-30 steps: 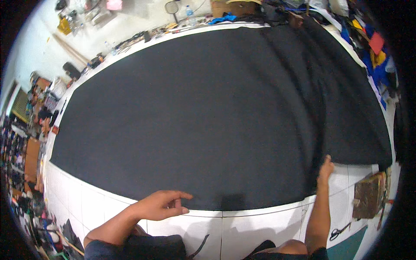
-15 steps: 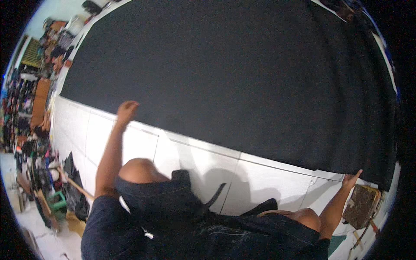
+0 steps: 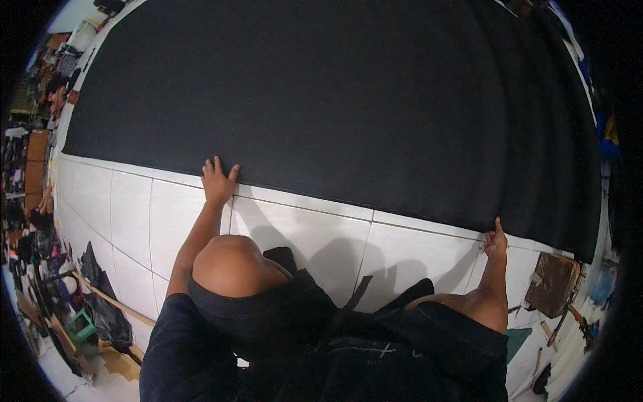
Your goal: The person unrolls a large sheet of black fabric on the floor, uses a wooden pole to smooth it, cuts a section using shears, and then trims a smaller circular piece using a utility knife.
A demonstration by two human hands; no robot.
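A large sheet of black fabric (image 3: 321, 100) lies spread over the white tiled floor, its near edge slanting down to the right. My left hand (image 3: 218, 182) rests open on that edge, fingers spread over the cloth. Farther right along the same edge is my right hand (image 3: 495, 241). One of its digits reaches up onto the fabric while the others curl in at the border, closed on the edge. The cloth looks flat through the middle, with soft ripples toward its right side.
White floor tiles (image 3: 301, 214) lie between the fabric and my bare knees. A worn brown square object (image 3: 552, 285) sits near the right corner. Clutter, a wooden stick (image 3: 117, 301), a black plastic bag (image 3: 107, 311) and a green stool (image 3: 82, 325) line the left.
My left hand has come down onto the fabric edge and spread its fingers. My right hand has moved left along the edge, away from the corner. The whole view has shifted.
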